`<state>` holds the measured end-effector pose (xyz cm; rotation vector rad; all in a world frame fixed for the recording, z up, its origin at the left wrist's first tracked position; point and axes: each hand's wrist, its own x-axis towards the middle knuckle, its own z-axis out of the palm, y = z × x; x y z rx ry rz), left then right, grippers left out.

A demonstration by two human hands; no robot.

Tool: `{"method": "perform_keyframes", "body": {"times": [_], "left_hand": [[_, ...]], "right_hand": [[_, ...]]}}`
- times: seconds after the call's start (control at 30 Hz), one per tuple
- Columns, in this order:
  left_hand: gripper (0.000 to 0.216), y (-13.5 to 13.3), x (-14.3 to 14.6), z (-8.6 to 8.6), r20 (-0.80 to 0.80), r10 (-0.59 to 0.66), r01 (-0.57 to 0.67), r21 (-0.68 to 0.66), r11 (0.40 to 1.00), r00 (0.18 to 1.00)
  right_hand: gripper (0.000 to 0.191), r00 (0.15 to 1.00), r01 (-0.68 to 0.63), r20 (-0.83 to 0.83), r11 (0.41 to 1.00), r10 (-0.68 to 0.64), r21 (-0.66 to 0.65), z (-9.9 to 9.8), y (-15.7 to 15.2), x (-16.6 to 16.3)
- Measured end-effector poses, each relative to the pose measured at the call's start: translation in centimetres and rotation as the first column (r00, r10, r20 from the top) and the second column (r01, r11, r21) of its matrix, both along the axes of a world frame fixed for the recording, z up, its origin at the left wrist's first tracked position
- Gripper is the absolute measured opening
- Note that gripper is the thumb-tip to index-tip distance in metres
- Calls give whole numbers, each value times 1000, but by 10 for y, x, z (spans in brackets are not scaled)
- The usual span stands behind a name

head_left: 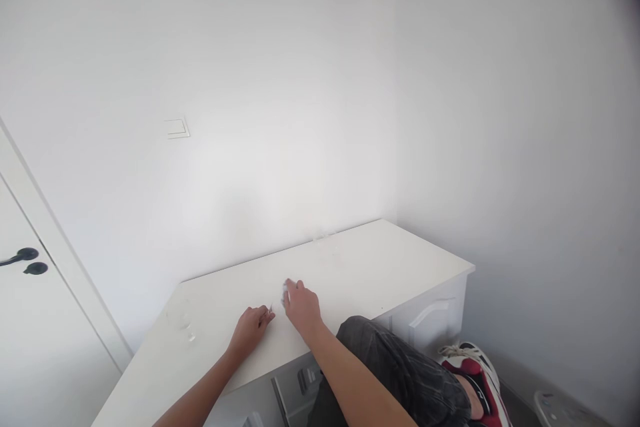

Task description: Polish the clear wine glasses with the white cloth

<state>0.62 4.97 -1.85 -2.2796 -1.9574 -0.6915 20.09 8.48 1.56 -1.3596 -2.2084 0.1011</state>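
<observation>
I'm taking the gap between the two hands as the clock's centre. My left hand (251,328) sits just off that at about 8 o'clock, low over the white bench (400,257), with thumb and fingers pinched together on a small clear piece (271,308). Only a tip of it pokes out of the pinch toward the other hand, so I can't really tell you its shape. My right hand (303,305) is just off centre at about 2, fingers half curled and pointing away from me. There's a pale bit (285,289) right at those fingertips, but honestly I can't tell whether I've got a grip on it or it's just next to them. The two hands are close but apart.

More see-through stuff on the bench: some clear bits (190,335) between 8 and 9 o'clock, and a few clear items (325,236) around 1, up by the wall (280,113). They're so washed out on my feed that I won't try counting them.

Around that: light switch (177,127) at 11, black door handle (26,254) between 9 and 10, a leg in dark trousers (400,363) near 4, overlapping the bench's front edge, and a red and white shoe (487,373) a bit beyond it.
</observation>
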Motion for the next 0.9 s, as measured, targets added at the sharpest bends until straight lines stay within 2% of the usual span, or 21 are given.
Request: {"method": "perform_keyframes", "body": {"times": [0.07, 0.17, 0.2, 0.23, 0.33, 0.4, 0.43, 0.57, 0.63, 0.77, 0.83, 0.9], "left_hand": [[34, 0, 0, 0, -3, -2, 2, -3, 1000, 1000], [24, 1, -1, 0, -16, -3, 3, 4, 1000, 1000], [23, 1, 0, 0, -17, -1, 1, 7, 1000, 1000], [23, 1, 0, 0, -16, 2, -2, 8, 1000, 1000], [31, 0, 0, 1, -6, 10, -10, 0, 1000, 1000], [35, 0, 0, 1, -2, 12, -12, 1, 1000, 1000], [34, 0, 0, 0, -4, 15, -15, 4, 1000, 1000], [28, 3, -2, -3, -34, 15, -15, 6, 1000, 999], [28, 4, -4, -5, -37, 19, -19, 8, 1000, 999], [36, 7, -7, -9, -4, 30, -30, 15, 999, 1000], [35, 8, -8, -10, 6, 34, -34, 11, 999, 999], [28, 10, -10, -12, 7, 39, -39, 0, 999, 999]], "right_hand": [[41, 999, -48, -9, 999, 48, 0, 0, -1, 1], [38, 952, -300, 80, 952, 295, 59, -3, -5, 0], [38, 939, -337, 99, 940, 330, 63, -3, -6, -1], [38, 943, -325, 96, 944, 319, 60, -4, -6, -2], [42, 993, -114, -4, 993, 114, 8, -2, -2, -1], [41, 998, -25, -50, 999, 23, -29, -2, 0, 1], [41, 998, -41, -52, 999, 39, -28, -2, 1, 2], [39, 950, -309, 46, 950, 308, 38, -3, -4, 1], [40, 956, -292, 50, 956, 290, 40, -3, -4, 0], [42, 997, -50, -53, 999, 50, -5, -2, -1, 1], [41, 994, -100, -44, 995, 100, 11, -2, -2, 2], [40, 965, -263, 25, 963, 262, 54, -3, -5, 2]]}}
